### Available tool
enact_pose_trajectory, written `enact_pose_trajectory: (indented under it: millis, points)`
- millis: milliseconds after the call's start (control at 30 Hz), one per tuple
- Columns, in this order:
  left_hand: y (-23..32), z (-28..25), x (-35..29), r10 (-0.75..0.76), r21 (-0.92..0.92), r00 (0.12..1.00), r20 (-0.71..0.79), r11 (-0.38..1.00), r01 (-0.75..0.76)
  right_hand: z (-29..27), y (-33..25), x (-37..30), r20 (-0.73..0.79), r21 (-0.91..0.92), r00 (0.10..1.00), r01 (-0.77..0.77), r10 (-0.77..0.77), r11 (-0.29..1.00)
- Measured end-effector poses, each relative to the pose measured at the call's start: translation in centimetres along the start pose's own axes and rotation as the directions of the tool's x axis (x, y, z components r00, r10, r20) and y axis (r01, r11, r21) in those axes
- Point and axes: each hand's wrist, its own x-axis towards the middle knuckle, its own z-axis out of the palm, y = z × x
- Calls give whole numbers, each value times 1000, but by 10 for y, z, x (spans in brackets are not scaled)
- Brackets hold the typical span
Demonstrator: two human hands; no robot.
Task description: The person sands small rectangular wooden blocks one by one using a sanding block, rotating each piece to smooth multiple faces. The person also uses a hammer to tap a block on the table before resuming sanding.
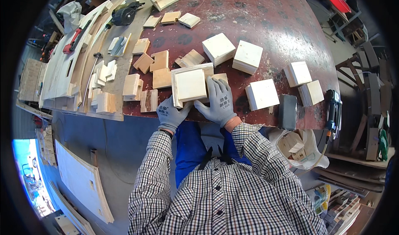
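Note:
Near the table's front edge, a stack of square plywood pieces (193, 84) sits between my two grey-gloved hands. My left hand (172, 113) grips its lower left corner, with part of the fingers hidden beneath the wood. My right hand (219, 100) closes on its right side, thumb toward the near edge. The top square lies a little off from the larger one under it. Close behind my right fingers is a small wood piece (220, 77). Loose wood blocks (161, 78) lie just left of the stack, and two thick plywood blocks (219, 48) stand beyond it.
More square blocks (262, 94) stand to the right, beside a dark grey box (287, 111) and an air nailer (332, 110) at the edge. Plywood sheets (120, 64) at left carry a hammer (97, 56) and power tools (125, 14). A bag of offcuts (307, 152) hangs lower right.

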Motion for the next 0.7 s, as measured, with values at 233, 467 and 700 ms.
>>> enact_pose_trajectory:
  millis: [233, 467, 700]
  points:
    - [-5, 0, -7, -34, 41, 999, -14, 999, 35, 16, 3, 2, 74, -156, 996, 58, -47, 986]
    - [2, -4, -1, -43, 23, 999, 20, 999, 43, 13, 3, -3, -168, -103, 975, 127, -143, 987]
    - [-11, 7, -5, -16, 50, 999, 30, 999, 15, -7, -42, 25, 64, -189, 948, 317, -310, 929]
